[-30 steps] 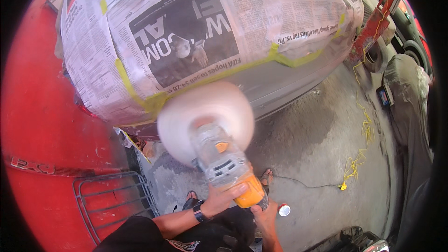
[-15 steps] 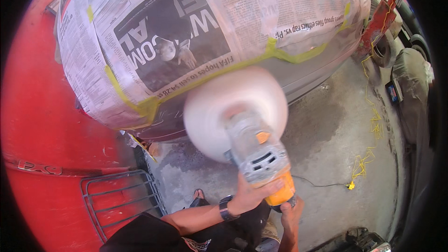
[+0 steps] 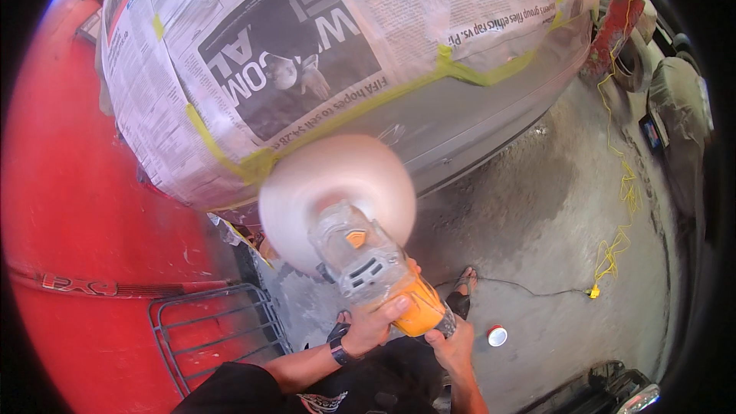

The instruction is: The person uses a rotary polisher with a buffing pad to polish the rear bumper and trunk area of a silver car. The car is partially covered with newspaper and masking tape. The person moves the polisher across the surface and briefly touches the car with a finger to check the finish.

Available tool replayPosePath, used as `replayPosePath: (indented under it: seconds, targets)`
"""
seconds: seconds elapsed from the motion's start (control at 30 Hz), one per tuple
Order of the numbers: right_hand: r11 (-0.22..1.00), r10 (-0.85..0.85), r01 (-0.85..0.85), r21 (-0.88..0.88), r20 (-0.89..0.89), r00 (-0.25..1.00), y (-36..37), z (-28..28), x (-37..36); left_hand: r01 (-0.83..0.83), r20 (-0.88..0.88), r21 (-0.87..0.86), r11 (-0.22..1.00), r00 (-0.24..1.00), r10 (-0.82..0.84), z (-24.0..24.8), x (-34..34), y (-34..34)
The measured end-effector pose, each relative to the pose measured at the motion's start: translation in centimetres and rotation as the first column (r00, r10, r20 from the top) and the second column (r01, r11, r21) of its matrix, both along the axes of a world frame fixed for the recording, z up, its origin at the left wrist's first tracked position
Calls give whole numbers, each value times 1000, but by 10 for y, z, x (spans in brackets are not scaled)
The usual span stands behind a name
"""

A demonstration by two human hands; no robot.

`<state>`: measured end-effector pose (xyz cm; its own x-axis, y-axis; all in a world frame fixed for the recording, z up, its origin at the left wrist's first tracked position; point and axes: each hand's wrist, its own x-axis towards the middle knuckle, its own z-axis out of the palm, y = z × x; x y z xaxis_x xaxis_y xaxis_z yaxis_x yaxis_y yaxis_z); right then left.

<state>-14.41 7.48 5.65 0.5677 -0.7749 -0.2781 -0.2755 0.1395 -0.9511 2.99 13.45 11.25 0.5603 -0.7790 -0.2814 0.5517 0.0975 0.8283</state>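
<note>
From the head view: left hand (image 3: 373,327), fingers wrapped around the polisher (image 3: 382,274) — right hand (image 3: 454,346) closed on its rear end! The white pad (image 3: 337,188) blurs before the grey car panel (image 3: 475,126), beneath taped newspaper (image 3: 414,8) — contact hard to tell.

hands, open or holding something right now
Left hand: closed, holding the power tool by its body.
Right hand: closed, holding that power tool near its rear.
</note>
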Motion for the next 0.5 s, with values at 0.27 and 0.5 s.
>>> replayPosePath:
  seconds: [0.27, 0.5]
  targets:
    - [992, -83, 72, 105, 102, 991, -47, -4, -11, 12, 112, 29, 999, 994, -16, -10, -17, -48]
    - [946, -314, 286, 152, 217, 924, -67, -46, -25, 151, 209, -56, 987, 968, -136, 1, -20, -119]
